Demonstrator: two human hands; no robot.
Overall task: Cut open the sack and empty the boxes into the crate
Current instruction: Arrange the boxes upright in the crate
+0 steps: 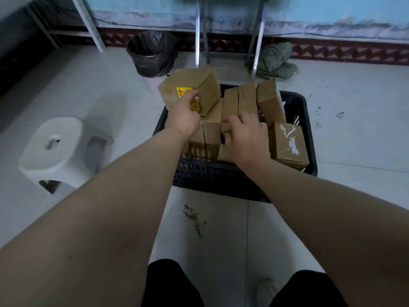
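Left hand [183, 118] grasping large brown cardboard box with yellow label [190, 91] at far-left of black plastic crate [308, 120]; right hand [247, 136] fingers curled on small brown boxes [230, 107] packed inside. Green sack [274, 60] crumpled by wall.

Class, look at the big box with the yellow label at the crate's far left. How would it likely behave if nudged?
The box with the yellow label sits tilted atop other boxes, so it probably tips easily. Its flat cardboard faces suggest it stays stiff and slides rather than rolls.
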